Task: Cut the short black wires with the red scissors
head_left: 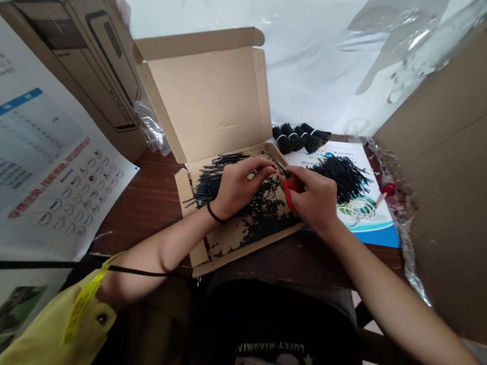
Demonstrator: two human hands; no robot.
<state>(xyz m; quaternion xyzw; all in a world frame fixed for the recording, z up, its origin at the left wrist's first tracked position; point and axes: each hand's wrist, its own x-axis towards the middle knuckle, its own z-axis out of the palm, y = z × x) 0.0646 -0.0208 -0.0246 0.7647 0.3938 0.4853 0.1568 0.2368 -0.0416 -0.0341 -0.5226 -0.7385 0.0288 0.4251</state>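
Over an open cardboard box (239, 263), my right hand (317, 196) grips a pair of scissors (288, 192) with red handles; the blades point toward my left hand (243, 184). That left hand is closed in a pinch just left of the blades, and what its fingertips hold is too small to make out. Long thin black strips (210, 181) lie in the box's left side, partly under my left hand. Tiny black cut pieces (265, 225) are scattered across the box bottom below both hands.
Right of the box, a loose pile of black strips (344, 178) and white ties (360, 210) lie on a printed sheet (381, 233). Tied black bundles (297, 139) sit behind. Cardboard (462, 177) stands at right; a printed poster (46, 167) hangs left. A black cord (55, 265) crosses my left forearm.
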